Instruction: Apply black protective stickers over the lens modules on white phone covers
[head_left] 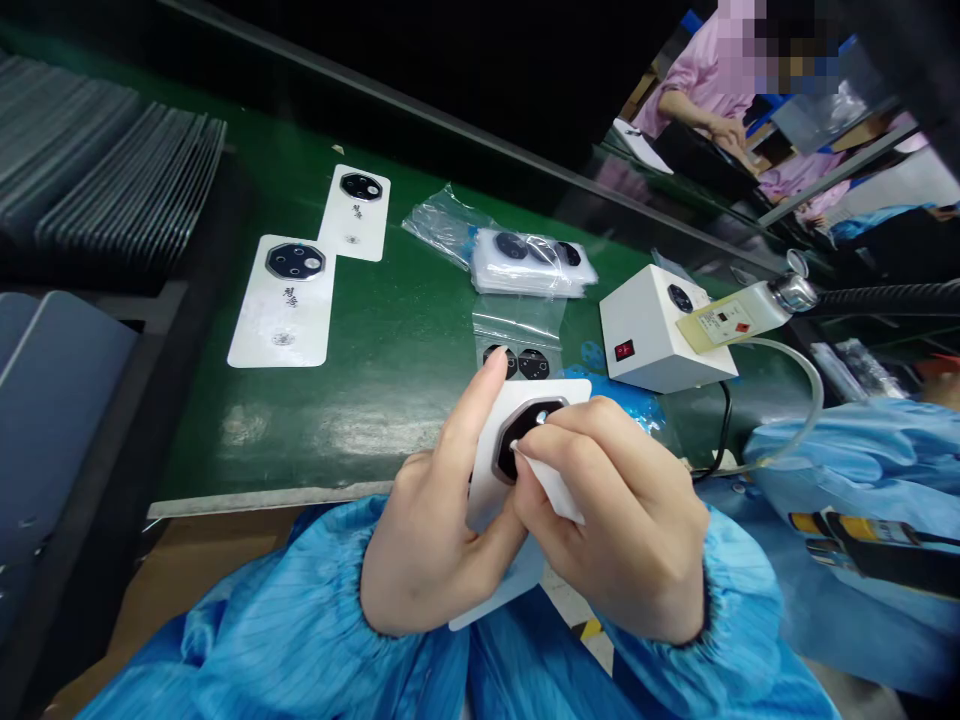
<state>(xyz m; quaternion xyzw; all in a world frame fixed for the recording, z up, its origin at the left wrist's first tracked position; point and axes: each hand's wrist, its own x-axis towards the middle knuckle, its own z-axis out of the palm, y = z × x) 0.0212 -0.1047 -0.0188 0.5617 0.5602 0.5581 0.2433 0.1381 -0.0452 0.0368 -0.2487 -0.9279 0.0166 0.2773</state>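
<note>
My left hand grips a white phone back cover from the side, forefinger stretched up along its edge. The cover carries a dark octagonal camera ring. My right hand is closed on a small white wipe and presses its tip against the camera ring. Both sleeves are blue. The lower end of the cover is hidden behind my hands.
Two more white covers lie on the green belt. A bagged stack of covers and a small bag of black lens parts lie beyond. A white power box stands right. Grey trays sit far left. Another person works behind.
</note>
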